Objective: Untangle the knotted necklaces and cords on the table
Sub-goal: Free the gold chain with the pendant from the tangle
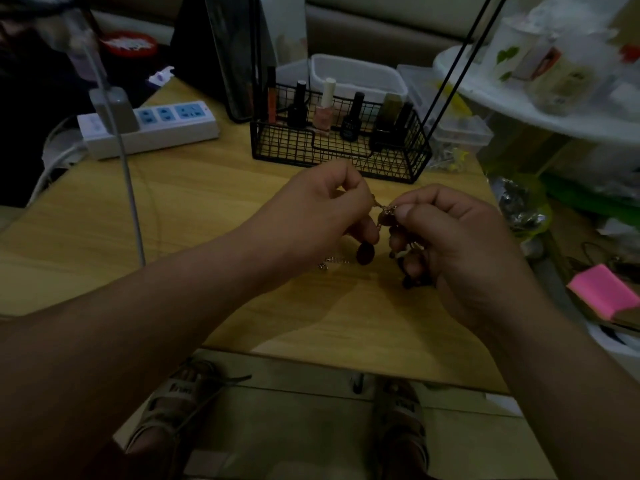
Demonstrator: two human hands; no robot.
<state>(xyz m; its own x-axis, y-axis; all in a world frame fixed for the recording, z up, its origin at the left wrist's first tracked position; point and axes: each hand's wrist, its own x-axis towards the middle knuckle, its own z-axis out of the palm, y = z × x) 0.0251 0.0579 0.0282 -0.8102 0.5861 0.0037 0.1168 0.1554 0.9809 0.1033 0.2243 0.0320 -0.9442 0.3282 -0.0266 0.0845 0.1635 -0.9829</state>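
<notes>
Wooden counter (pixel 207 209), dimly lit, wire basket (pixel 341 147) behind. You hold the tangled necklaces (pixel 382 211) just above the counter. Your left hand (pixel 311 216) and right hand (pixel 460 233) each pinch a strand, set close together, probably to slacken the knot. Dark beads (pixel 365 254) hang below.

Open wood of table (pixel 194 209) lying free left of left hand (pixel 311 209) and along near edge. Black wire basket (pixel 341 150) standing just beyond both hands, blocking forward reach. Tangled necklaces (pixel 382 211) bridging gap to right hand (pixel 460 233). Thin cable (pixel 130 188) slanting across left side; power strip (pixel 149 128) sitting far left; clear boxes (pixel 460 129) crowding far right corner.
</notes>
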